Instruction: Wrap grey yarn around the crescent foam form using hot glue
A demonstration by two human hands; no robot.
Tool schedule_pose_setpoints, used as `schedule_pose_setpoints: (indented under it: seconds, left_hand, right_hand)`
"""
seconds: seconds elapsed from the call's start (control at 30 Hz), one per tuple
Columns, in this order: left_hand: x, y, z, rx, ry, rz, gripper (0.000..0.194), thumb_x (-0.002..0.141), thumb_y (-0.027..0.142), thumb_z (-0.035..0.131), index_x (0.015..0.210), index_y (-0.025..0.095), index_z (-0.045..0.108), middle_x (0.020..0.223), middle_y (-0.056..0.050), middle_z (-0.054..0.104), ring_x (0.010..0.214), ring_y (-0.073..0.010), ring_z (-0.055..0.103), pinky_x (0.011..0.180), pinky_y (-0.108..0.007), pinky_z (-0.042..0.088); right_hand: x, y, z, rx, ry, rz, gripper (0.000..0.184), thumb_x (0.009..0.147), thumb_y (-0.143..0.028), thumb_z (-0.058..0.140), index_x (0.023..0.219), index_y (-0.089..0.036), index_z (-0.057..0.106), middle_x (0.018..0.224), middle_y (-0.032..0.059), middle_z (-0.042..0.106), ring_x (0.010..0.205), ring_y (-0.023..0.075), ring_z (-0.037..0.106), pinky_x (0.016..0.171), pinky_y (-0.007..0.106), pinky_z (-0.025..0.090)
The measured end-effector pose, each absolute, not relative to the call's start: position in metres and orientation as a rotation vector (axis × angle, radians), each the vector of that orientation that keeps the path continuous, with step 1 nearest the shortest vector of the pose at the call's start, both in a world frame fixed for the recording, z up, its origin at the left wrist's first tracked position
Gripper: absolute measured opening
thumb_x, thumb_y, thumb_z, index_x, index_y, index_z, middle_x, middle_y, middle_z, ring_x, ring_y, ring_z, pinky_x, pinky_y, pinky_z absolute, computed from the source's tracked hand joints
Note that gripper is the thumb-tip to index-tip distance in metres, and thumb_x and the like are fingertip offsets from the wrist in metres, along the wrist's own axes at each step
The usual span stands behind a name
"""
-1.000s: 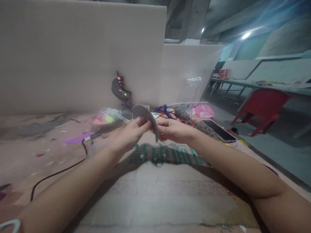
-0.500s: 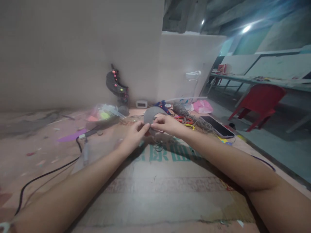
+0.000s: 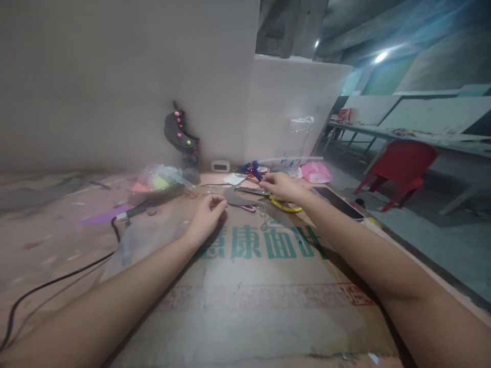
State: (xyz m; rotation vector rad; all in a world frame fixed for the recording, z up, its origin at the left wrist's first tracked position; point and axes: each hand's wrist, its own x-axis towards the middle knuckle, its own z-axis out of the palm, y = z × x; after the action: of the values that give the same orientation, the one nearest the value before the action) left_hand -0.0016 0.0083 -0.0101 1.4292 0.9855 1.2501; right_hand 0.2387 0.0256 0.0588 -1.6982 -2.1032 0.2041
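Note:
My left hand (image 3: pixel 209 214) is over the cardboard sheet (image 3: pixel 245 276), its fingers curled and the thumb close to the index finger. Whatever may be between them is hidden. Just right of its fingertips lies a grey crescent-shaped piece (image 3: pixel 240 198), flat on the table side of the cardboard. My right hand (image 3: pixel 284 187) reaches farther back, its bent fingers closed at the handle end of a blue glue gun (image 3: pixel 250 167). Below that hand are scissors with yellow handles (image 3: pixel 286 205), blades pointing left. A small pink loop (image 3: pixel 248 208) shows by the crescent.
A decorated dark crescent (image 3: pixel 178 130) leans against the back board. Along the back stand a small white clock (image 3: pixel 220 166) and a clear bottle (image 3: pixel 297 143). A phone (image 3: pixel 339 203) lies at right, a bag of coloured bits (image 3: pixel 157 179) at left. A black cable (image 3: pixel 57 281) crosses the left side.
Both hands were together at the grey crescent, held up; now it lies flat. My right hand has moved back and right to the glue gun, my left slightly left. The scissors have come into view.

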Motion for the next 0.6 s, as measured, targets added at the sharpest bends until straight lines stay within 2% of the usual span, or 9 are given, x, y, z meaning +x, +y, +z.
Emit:
schedule_pose_setpoints:
  seconds: [0.13,0.3,0.47,0.6]
  left_hand:
    - [-0.003,0.011,-0.014,1.452,0.976,1.234,0.026,0.077,0.04,0.063,0.084,0.019,0.05,0.058,0.005,0.053,0.048,-0.0099,0.049,0.049,-0.022,0.037]
    - [-0.004,0.013,-0.018,1.518,1.015,1.18,0.026,0.077,0.039,0.063,0.09,0.018,0.054,0.062,0.004,0.057,0.053,-0.0114,0.053,0.053,-0.023,0.041]
    - [-0.004,0.012,-0.017,1.539,1.01,1.165,0.024,0.077,0.036,0.063,0.09,0.017,0.055,0.066,0.003,0.057,0.055,-0.0115,0.053,0.055,-0.024,0.042]
    - [-0.005,0.01,-0.016,1.613,1.018,1.132,0.029,0.077,0.041,0.064,0.089,0.016,0.062,0.074,-0.001,0.063,0.062,-0.0134,0.058,0.059,-0.025,0.044]
  right_hand:
    - [0.218,0.024,0.042,-1.631,-2.181,0.174,0.03,0.091,-0.04,0.052,0.096,-0.018,0.072,0.094,0.0076,0.072,0.085,0.0195,0.061,0.073,0.026,0.039]
    - [0.199,0.031,0.025,-1.589,-2.279,0.134,0.034,0.089,-0.044,0.055,0.084,-0.016,0.073,0.094,0.013,0.072,0.089,0.0234,0.061,0.075,0.029,0.039]
    - [0.195,0.032,0.018,-1.579,-2.243,0.16,0.023,0.075,-0.039,0.071,0.083,-0.017,0.071,0.09,0.0098,0.07,0.086,0.0226,0.06,0.072,0.029,0.038]
    - [0.197,0.03,0.02,-1.565,-2.139,0.247,0.013,0.073,-0.028,0.069,0.076,-0.016,0.067,0.08,0.0069,0.068,0.076,0.0186,0.059,0.067,0.027,0.038]
